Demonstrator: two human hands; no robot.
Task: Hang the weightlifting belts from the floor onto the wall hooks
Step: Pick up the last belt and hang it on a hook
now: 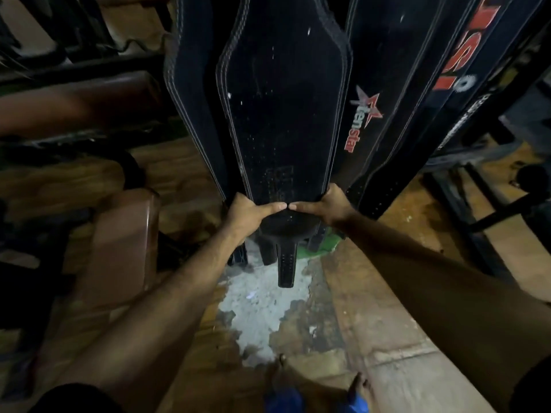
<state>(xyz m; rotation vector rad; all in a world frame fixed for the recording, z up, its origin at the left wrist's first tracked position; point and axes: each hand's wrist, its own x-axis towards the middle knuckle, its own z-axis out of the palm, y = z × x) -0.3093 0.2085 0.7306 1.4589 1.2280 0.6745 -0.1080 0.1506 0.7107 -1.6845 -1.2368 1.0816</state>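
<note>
A wide black weightlifting belt [283,114] with grey stitching hangs straight down in the middle of the head view. My left hand [249,211] grips its lower left edge, thumb stretched across the front. My right hand [323,207] grips the lower right edge, and the two thumb tips meet at the belt's middle. Its narrow tongue [286,263] with punched holes dangles below my hands. Further black belts hang beside it: a stitched one [193,84] on the left, a "tenstar" belt [375,93] and a red-lettered belt [456,46] on the right. The hooks are out of view.
A brown padded bench [119,248] stands at lower left, with another [77,96] behind it. A dark metal rack frame [477,210] is on the right. The worn floor shows a bare grey patch [262,305] below the belts. My feet [316,383] are at the bottom edge.
</note>
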